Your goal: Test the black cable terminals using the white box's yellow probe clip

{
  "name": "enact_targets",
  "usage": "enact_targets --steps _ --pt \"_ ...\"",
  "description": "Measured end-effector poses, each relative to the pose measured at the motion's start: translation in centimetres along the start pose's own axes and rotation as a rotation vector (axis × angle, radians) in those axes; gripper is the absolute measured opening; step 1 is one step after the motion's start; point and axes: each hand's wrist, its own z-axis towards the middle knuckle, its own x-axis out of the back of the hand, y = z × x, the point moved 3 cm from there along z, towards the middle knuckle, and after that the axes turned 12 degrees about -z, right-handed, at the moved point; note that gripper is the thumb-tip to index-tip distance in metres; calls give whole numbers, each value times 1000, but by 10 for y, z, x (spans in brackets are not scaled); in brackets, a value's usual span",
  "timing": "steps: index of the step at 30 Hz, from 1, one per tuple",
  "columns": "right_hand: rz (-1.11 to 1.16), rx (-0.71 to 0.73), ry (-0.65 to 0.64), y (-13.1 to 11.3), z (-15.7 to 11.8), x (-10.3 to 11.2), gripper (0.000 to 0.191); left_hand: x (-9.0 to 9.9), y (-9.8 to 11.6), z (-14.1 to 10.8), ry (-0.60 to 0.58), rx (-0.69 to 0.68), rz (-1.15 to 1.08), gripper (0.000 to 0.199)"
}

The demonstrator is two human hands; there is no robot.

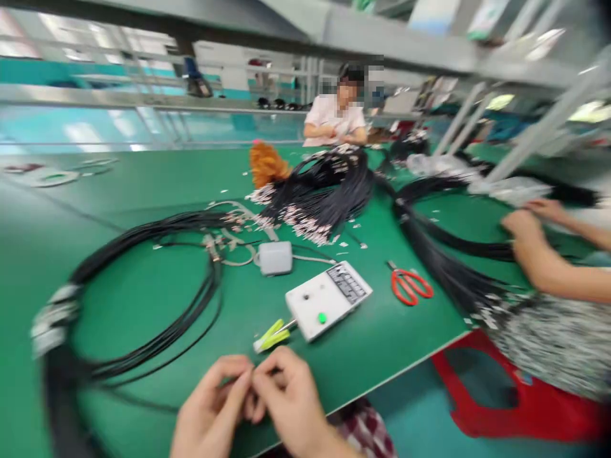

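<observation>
My left hand [217, 397] and my right hand [284, 391] are close together above the front of the table, fingertips pinched and nearly touching. A black cable [147, 402] runs from the left bundle into my left hand. What sits between the right fingertips is too small and covered to make out. Just beyond the hands lies a white box [329, 300] with a green button, and a yellow-green clip [272, 336] sticks out from its near side. Left of the hands, a large coil of black cables [143, 238] curves around, bound with pale wrapping [56, 318].
A grey adapter [275, 258] and red-handled scissors [411, 286] lie past the box. Black cable bundles with pale ends [329, 197] and an orange fluffy thing [267, 164] are farther back. A co-worker's hands [529, 222] are at the right; another person [337, 117] sits opposite.
</observation>
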Motion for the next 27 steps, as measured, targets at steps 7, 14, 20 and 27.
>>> enact_targets --steps 7,14,20,27 --pt "-211 48 -85 -6 -4 11 33 -3 6 -13 -40 -277 369 15" --pt "-600 219 -17 -20 -12 38 24 5 8 -2 -24 34 157 18" --pt "-1294 782 3 -46 -16 31 13 3 11 2 -144 63 139 22" --pt "-1479 1085 -68 -65 -2 31 24 5 18 2 -309 -261 395 22"
